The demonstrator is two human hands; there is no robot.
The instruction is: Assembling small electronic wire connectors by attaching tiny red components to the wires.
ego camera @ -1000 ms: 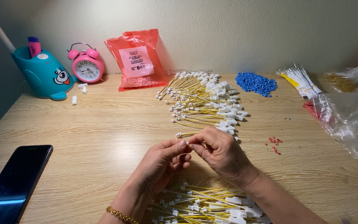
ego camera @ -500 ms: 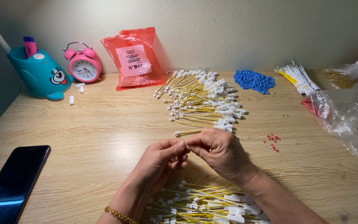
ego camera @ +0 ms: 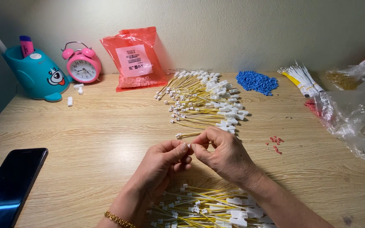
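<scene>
Just short of the far heap of wires (ego camera: pixel 203 99), left hand (ego camera: pixel 163 162) and right hand (ego camera: pixel 224 154) pinch one yellow wire (ego camera: pixel 191 135); near pile (ego camera: pixel 208 207) looks finished, the far heap waits.

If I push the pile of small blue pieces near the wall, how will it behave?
The blue pieces lie as a loose heap of tiny grains on the wooden table, so a push would probably scatter them rather than slide the heap whole. They look light, likely plastic. Pinching one alone seems fiddly; some might roll away.
</scene>
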